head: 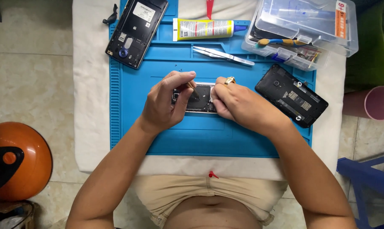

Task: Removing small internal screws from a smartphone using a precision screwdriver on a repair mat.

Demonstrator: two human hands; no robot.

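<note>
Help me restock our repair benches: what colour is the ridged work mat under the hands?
Bright blue rubbery work mat, seen best in the head view.

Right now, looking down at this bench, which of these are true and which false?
1. Both hands rest on a small opened phone in the middle of the blue mat. True.
2. The left hand holds a hammer. False: it pinches a thin tool against the phone.
3. The right hand wears a ring. True.
4. The tweezers lie on the floor. False: they lie on the mat, below the glue tube.
5. A clear plastic box stands at the far right of the mat. True.
</note>
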